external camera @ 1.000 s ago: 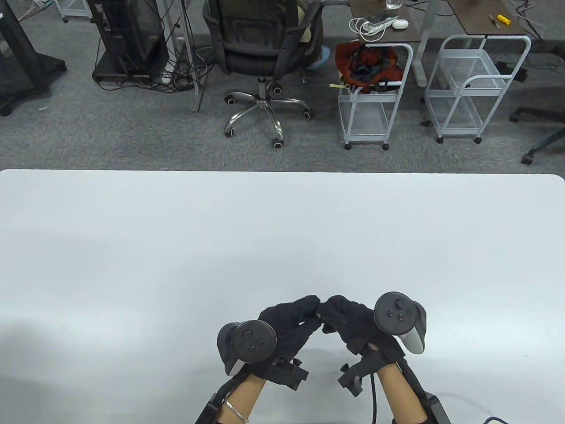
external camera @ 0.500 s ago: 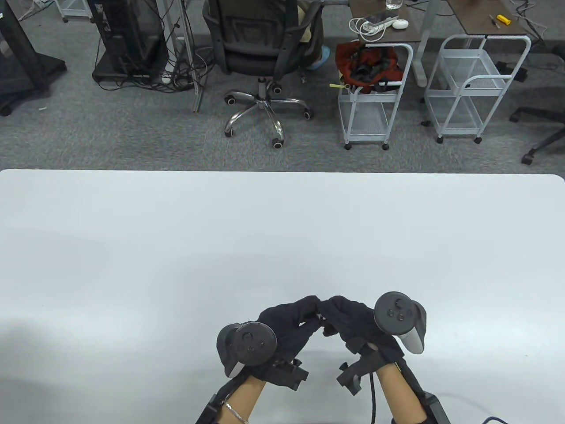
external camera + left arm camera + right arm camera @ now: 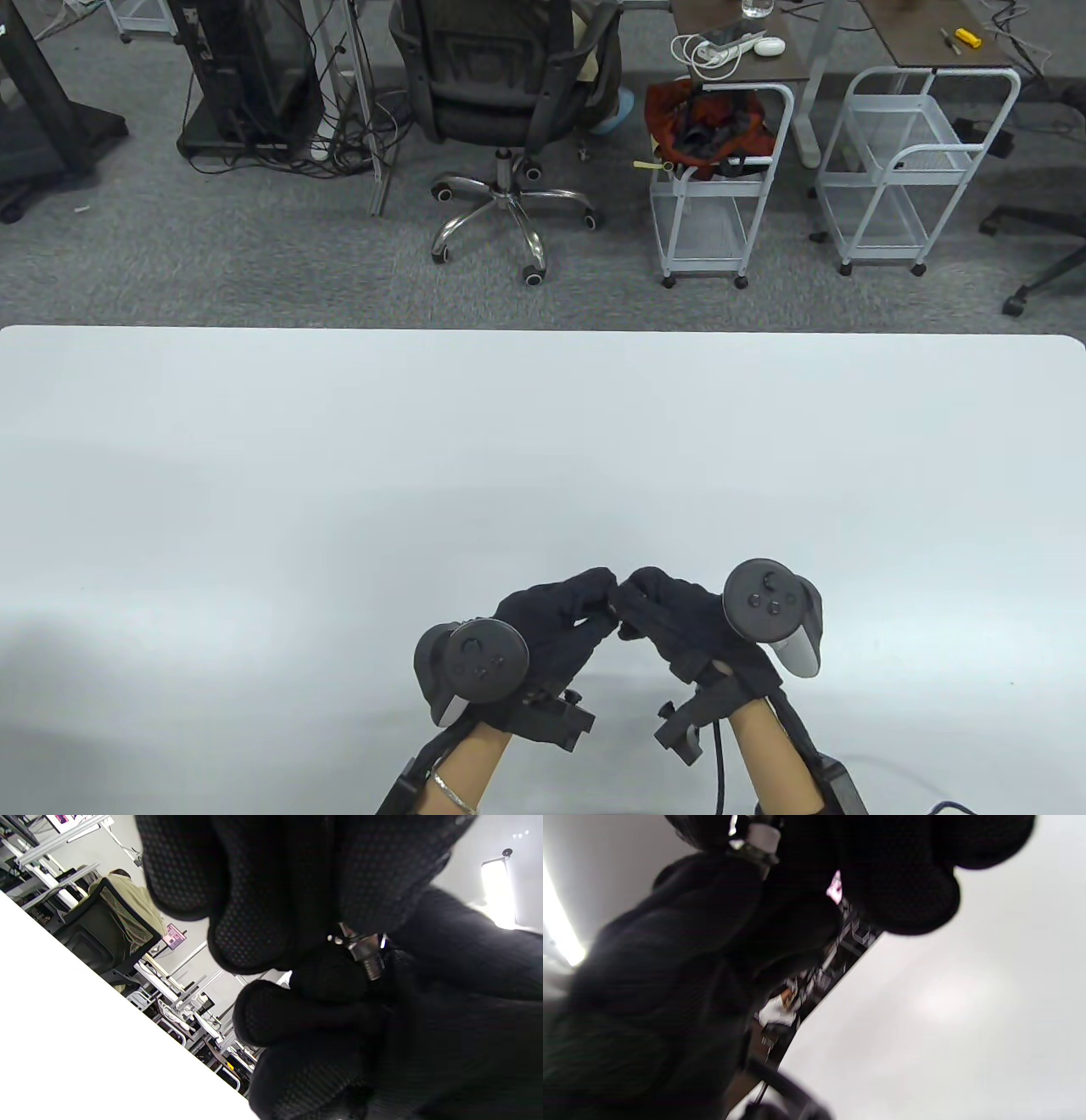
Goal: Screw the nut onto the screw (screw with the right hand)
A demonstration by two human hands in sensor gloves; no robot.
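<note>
Hands: 2 | left hand [image 3: 556, 613] pinches 1 screw [image 3: 368, 957] with 1 nut [image 3: 359, 943] on it | right hand [image 3: 670, 618] fingertips pinch the same screw | both above the counter [image 3: 339, 475] near edge.

Table view looks down — tilted wrist views sit close, sharing the fingers [image 3: 263, 925].

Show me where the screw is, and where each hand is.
screw [image 3: 370, 957]: left wrist view, on the threaded shaft showing between the gloved fingers.
left hand [image 3: 551, 615]: table view, on the glove's back.
right hand [image 3: 670, 615]: table view, on the glove's back.
</note>
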